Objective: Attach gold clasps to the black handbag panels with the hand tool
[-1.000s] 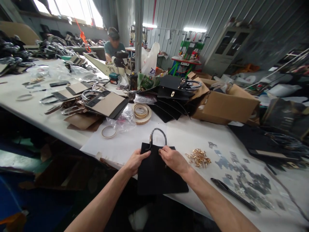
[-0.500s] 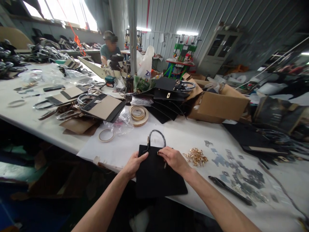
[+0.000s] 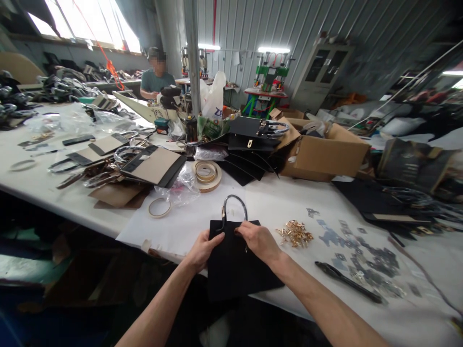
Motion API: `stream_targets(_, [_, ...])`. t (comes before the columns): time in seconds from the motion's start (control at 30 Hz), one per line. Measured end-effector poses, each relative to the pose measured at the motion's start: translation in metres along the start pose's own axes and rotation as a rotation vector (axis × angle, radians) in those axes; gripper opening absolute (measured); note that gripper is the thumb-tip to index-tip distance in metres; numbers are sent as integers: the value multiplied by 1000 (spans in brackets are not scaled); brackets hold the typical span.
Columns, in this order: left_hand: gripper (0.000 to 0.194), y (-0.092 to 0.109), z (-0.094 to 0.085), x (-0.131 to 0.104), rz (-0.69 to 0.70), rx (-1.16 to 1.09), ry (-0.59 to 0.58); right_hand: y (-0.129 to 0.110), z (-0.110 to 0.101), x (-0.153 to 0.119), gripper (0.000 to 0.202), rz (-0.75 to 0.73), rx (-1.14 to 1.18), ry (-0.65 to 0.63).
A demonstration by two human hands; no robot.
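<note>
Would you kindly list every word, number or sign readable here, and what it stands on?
"Z", blue, on the white plastic bag; the character after it is unclear.
Green packaging: print too blurred.
Dark bag, far right: markings too blurred.
Held black panel: no text visible.

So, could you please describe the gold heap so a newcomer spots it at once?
On the white table, look just right of the right hand at the black panel. The heap of small metal pieces lies there, left of the scattered grey pieces; its gold colour sets it apart from them.
</note>
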State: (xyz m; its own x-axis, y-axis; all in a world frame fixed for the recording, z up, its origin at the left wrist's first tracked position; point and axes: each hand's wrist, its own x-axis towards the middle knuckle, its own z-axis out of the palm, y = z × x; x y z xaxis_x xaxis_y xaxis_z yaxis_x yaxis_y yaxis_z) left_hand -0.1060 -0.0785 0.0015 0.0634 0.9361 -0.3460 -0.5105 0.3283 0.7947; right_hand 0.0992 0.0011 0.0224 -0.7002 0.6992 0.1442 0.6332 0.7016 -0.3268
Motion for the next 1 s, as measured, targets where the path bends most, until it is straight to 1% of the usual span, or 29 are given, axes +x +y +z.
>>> stream_targets(0.07, [49,-1,0,0,18,23,-3,-2,9,-7,26,45,71,89])
stream_targets(0.17, [48,-1,2,-1,57,83,-2,-7,26,-18,30,111,233,258])
stream_targets(0.27, [49,-1,4,-2,106,144,48,-10,39,-25,36,151,358,367])
stream_targets(0.37, [51,-2,6,-2,120,133,95,-12,45,-31,39,239,435,477])
stream_targets(0.47, [51,-6,7,-3,144,118,114,-18,45,-38,40,310,479,595])
stream_targets(0.53, [51,-8,5,-4,164,123,108,-25,44,-44,40,306,479,609])
stream_targets(0.63, [52,-8,3,-6,147,130,84,-40,43,-53,47,309,487,557])
stream_targets(0.77, [55,-6,2,-13,133,79,28,-61,45,-62,73,371,541,493])
stream_targets(0.83, [64,-7,2,-20,97,-4,-16,-70,47,-64,86,366,579,485])
stream_targets(0.9, [77,-10,1,-27,5,-94,-75,-79,48,-63,96,343,623,487])
stream_targets(0.97, [89,-16,-1,-34,-81,-158,-120,-89,44,-61,104,331,668,477])
stream_targets(1.0, [92,-20,-1,-38,-100,-167,-121,-94,40,-59,109,336,691,466])
